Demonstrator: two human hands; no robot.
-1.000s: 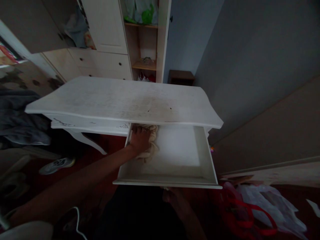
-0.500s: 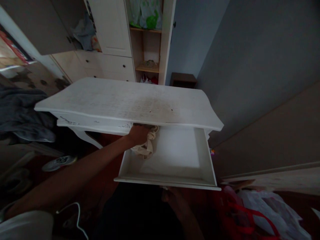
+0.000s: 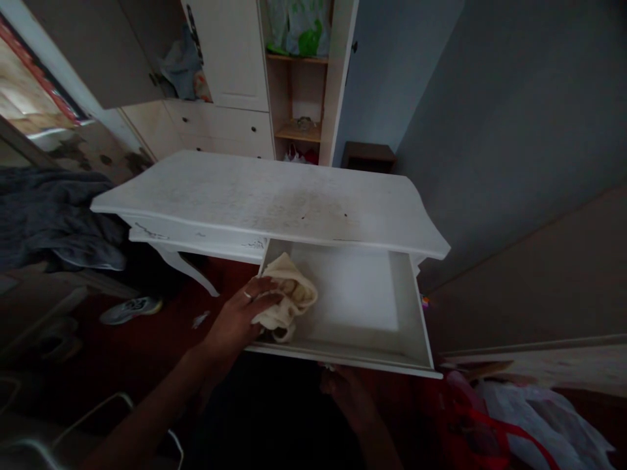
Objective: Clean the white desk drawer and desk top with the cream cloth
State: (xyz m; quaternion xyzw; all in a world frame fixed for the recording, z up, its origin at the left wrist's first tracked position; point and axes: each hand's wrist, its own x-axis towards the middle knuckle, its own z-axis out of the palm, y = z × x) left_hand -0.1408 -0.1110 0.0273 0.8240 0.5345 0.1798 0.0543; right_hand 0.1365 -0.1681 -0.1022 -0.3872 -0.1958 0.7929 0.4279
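Beige cloth (image 3: 289,303), bunched up, sits in the left front part of the pulled-out drawer (image 3: 360,297), by the left wall. Change: over the last second it comes forward from the rear left, along that wall, with the left hand (image 3: 247,312) on it. Meaning: cloth contact is now at the near left corner, and the rear left of the drawer bottom shows again.

Left hand grasps the cloth, fingers over its left side and pointing right, back of the hand up (ring on one finger). Its forearm slants in from the lower left, hand crossing the drawer's left edge.

Right hand (image 3: 345,391) is low, just below the drawer front, fingers seemingly curled near a small pale bit at the edge. Too dark to tell whether it grips anything. Its arm comes up from the bottom edge.

Around: the drawer belongs to a white table (image 3: 220,189) with a dark smudge (image 3: 313,203) on top. Wardrobe (image 3: 240,72) behind, bags (image 3: 306,32) on its shelf. Grey fabric (image 3: 53,215) and a shoe (image 3: 130,310) at left, red bag (image 3: 482,424) and white plastic bag (image 3: 543,414) lower right.
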